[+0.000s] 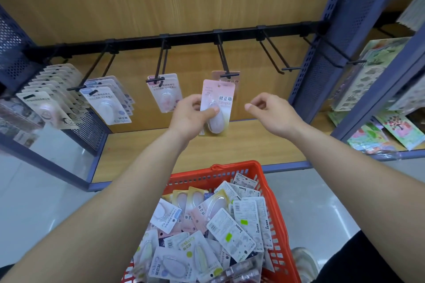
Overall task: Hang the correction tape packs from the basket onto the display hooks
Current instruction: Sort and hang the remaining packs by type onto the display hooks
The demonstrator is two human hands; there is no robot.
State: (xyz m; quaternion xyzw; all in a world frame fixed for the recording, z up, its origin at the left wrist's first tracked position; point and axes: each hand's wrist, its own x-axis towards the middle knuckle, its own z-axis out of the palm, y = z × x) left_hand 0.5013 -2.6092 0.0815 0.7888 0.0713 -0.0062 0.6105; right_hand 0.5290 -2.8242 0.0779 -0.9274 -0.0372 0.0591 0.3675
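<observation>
STOCKING THE PEGS: A person restocks a stationery display, seen from a head-worn camera. At the left end of the black rail (188, 37), a full row of packs (49, 101) crowds together. Beside it, a smaller stack (108, 104) shows the brand "Campus" on its front card, and a few pink-trimmed packs (164, 92) hang next along.

At centre, the left hand (192, 116) grips a pink correction tape pack (218, 101) by its lower half, thumb pressed on the clear blister and fingers curled behind. The card's hang hole sits just below the cross-tipped end of the centre hook (227, 74), where one pack (226, 78) already hangs. The held card reads "修正带" with "Campus" under it; the smaller print is too blurred to read.

The right hand (270, 110) hovers near the pack, empty, its fingers loosely curled. Bare hooks (279, 62) stand further right. Below, the red basket (234, 165) is heaped with more packs, some face up with "Campus" legible, others showing barcoded backs.

The likely risk is that the card, held low and in one hand, tilts so its small hole misses the hook's tip. That could bend the card or nudge the hanging pack. If the grip slips, the pack would probably drop onto the shelf (253, 142) rather than back into the basket.
</observation>
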